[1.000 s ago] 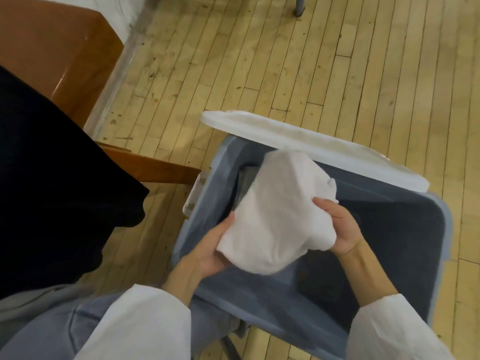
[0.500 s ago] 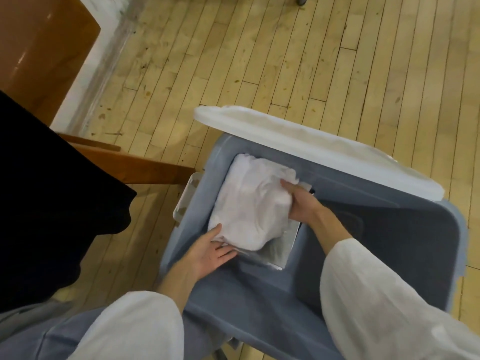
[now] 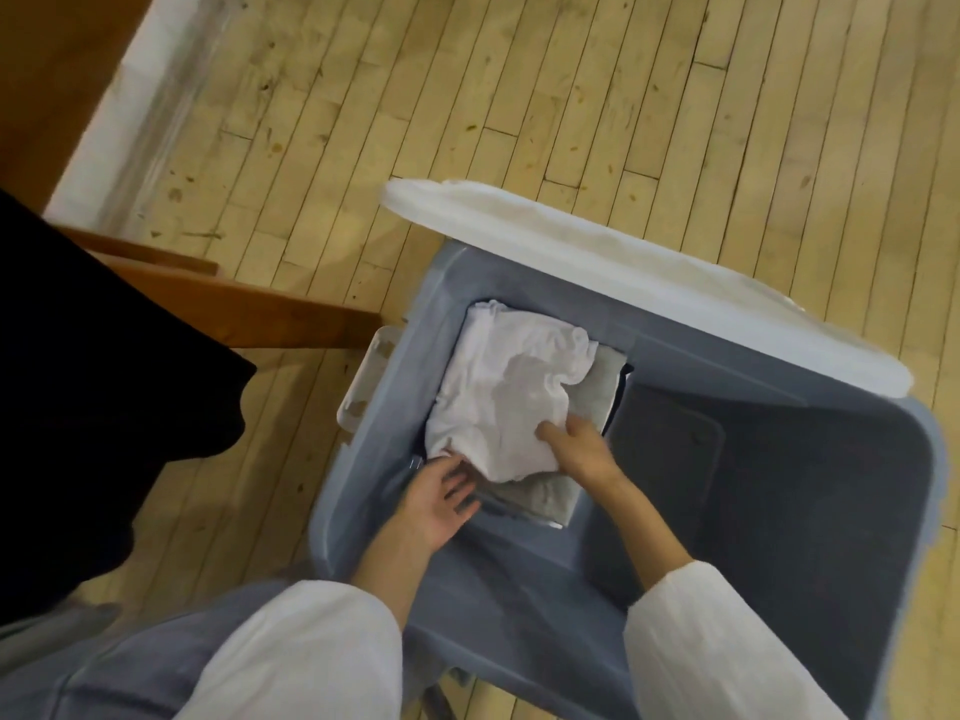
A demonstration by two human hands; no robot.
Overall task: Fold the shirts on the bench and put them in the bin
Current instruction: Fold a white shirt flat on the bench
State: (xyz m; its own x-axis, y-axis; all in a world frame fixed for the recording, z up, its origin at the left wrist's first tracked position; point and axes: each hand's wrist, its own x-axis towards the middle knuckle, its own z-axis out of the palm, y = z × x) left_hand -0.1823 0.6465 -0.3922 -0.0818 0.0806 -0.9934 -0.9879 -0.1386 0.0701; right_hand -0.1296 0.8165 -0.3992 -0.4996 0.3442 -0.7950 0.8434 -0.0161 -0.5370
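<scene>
Inside bin point(image 3: 371, 459), white shirt point(image 3: 498, 397); left hand point(image 3: 439, 498), right hand point(image 3: 582, 449) touch near edge, fingers uncurled.

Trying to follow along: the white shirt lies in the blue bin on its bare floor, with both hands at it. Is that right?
Not quite. In the head view the white shirt lies in the blue bin on a folded grey garment, not on the bare floor. The left hand and right hand are both at it.

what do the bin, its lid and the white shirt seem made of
The bin: matte blue-grey plastic, judging by smooth moulded walls. The lid: white plastic, probably; stiff, flat. The white shirt: soft cotton-like fabric; it creases and slumps.
</scene>
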